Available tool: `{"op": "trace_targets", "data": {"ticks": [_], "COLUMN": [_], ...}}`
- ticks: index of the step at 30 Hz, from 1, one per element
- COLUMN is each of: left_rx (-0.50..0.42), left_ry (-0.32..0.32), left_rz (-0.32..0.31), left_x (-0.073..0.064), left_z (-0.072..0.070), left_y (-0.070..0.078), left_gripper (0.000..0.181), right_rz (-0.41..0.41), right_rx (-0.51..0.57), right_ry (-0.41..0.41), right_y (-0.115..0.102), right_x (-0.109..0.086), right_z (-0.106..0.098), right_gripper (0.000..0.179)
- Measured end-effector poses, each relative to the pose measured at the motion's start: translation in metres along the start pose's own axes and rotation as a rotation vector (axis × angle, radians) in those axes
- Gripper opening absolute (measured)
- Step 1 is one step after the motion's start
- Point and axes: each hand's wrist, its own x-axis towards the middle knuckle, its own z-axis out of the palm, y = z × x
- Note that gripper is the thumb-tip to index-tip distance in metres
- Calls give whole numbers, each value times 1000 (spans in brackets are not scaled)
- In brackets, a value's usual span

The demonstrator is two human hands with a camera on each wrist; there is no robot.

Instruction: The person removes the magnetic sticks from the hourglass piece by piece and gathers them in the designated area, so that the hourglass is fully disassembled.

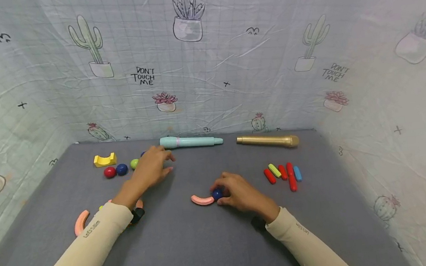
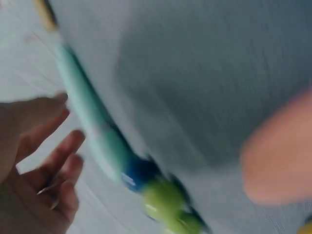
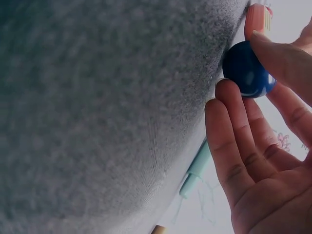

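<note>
My right hand (image 1: 239, 193) pinches a dark blue ball (image 3: 243, 68) between thumb and fingers, low over the grey cloth. Against that ball lies one end of a curved salmon-coloured piece (image 1: 202, 200), whose ridged end shows beyond the ball in the right wrist view. My left hand (image 1: 150, 167) hovers over the cloth at the left, fingers loosely spread and holding nothing. Nearest to it are a green ball (image 1: 134, 164) and another blue ball (image 2: 139, 173), partly hidden behind the hand in the head view.
A teal microphone-shaped stick (image 1: 194, 141) and a gold one (image 1: 267, 140) lie along the back. At the left are a yellow notched block (image 1: 104, 160), a red ball (image 1: 109, 172) and another curved piece (image 1: 81, 222), partly behind my sleeve. Several short coloured rods (image 1: 292, 176) lie at the right.
</note>
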Motion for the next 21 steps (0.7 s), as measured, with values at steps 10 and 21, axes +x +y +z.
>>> {"op": "trace_targets", "data": {"ticks": [10,21], "left_rx": [-82,-118], "left_ry": [-207,-98], "left_rz": [202,211], "left_x": [-39,-54], "left_z": [26,46], "left_y": [77,84], "left_gripper": [30,31], "right_rz": [-2,-2], "right_rx": [64,96], "right_ry": [8,4], "right_y": [-1,-6], "right_x": [7,8], "right_z": [4,5], "right_gripper": [34,33]}}
